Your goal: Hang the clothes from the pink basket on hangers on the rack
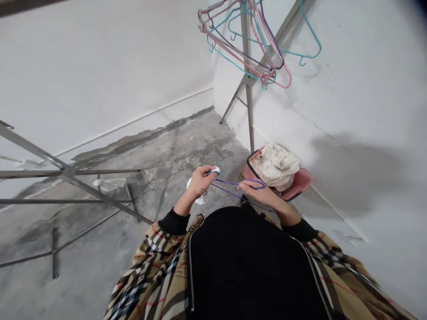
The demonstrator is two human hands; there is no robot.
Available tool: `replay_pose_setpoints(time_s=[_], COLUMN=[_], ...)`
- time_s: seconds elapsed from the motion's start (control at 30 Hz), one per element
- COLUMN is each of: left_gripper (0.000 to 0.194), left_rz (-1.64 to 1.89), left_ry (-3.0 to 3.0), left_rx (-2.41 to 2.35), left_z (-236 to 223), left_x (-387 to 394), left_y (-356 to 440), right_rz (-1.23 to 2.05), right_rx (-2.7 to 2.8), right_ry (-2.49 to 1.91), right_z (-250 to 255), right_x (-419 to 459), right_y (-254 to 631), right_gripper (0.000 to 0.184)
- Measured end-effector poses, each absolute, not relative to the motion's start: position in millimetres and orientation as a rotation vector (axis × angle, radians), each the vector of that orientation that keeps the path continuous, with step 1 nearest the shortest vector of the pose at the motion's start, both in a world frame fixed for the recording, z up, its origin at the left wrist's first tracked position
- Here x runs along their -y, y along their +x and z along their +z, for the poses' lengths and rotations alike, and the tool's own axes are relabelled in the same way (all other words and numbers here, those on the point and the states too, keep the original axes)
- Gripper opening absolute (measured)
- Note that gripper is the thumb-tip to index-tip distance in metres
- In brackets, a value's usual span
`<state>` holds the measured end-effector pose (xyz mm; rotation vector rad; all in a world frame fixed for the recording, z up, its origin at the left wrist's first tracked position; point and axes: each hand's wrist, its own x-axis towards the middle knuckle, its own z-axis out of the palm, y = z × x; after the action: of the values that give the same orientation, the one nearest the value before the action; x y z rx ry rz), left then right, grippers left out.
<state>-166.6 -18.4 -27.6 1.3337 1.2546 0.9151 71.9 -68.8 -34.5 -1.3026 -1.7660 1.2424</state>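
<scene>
Between your hands, in front of your black top (247, 266), is a thin purple hanger (227, 182), its smooth wire drawn into a long, narrow shape. Your right hand (258, 192) is curled closed on it. Your left hand (200, 181) is pinched, thumb to fingers, on a small white cloth (217, 170) with a blue patch, at the hanger's far end. That hand hides most of the cloth, so its shape is unclear; your right fingers cover part of the wire.

Pink basket (303, 181) blocks beyond right hand (256, 192); open floor (173, 149) beyond left hand (202, 180).
</scene>
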Motion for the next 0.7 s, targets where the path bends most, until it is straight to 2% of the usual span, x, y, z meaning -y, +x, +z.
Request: replay_pose_setpoints(time_s=[0.17,0.3,0.37,0.57,0.7], left_gripper=[0.020,0.023,0.026,0.023,0.018], left_rz=[0.630,0.484,0.525,1.053,0.728], left_ry=[1.917,2.156,2.220,2.438,2.684], left_rx=[-1.009,-1.014,-1.029,-1.383,-1.299], left_z=[-21,-6,5,34,46], left_x=[52,64,61,34,24], left_y=[-150,-159,-169,-194,-194], right_rz=[1.356,1.473,1.464,1.407,1.279], right_rx=[1.598,1.353,1.284,1.292,1.523], right_ry=[-1.254,-1.209,-1.188,-1.125,-1.149], right_z=[-54,-69,-69,-46,-30], right_x=[53,52,52,52,47], right_y=[59,65,68,73,74], right_gripper=[0.043,0.048,0.046,0.043,0.037])
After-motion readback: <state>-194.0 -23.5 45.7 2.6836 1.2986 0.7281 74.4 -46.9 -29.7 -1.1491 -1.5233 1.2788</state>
